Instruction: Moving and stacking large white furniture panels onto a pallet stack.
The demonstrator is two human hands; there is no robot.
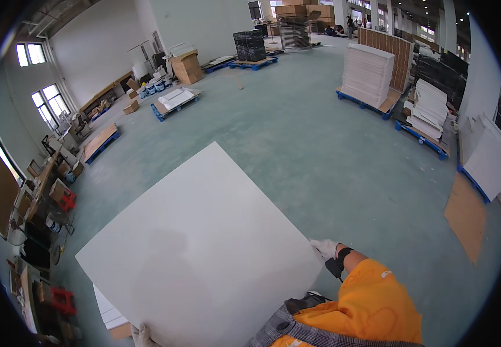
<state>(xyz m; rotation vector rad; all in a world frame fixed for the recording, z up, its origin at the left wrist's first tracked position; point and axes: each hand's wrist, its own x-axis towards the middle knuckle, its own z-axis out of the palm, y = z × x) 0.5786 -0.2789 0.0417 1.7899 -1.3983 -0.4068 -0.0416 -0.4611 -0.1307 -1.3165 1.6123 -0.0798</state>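
A large, flat white board [204,220] fills the lower middle, one corner pointing away from me and a soft shadow across its face. My right hand [325,248], in a pale glove, closes on the board's right edge; a black strap with a small dark device sits at that wrist. At the lower picture edge my left hand [142,335], also gloved, grips the near left edge, partly cut off by the frame. White panels [107,309] show beneath the board at its left, above a brown layer.
Blue pallets with stacked white sheets [367,72] and loose panels [427,110] stand at right, near a brown sheet [465,217] on the floor. Leftward are a low pallet [101,143], a cluttered workbench [41,185] and red stools [63,301]. A black-wrapped stack [249,45] stands far back.
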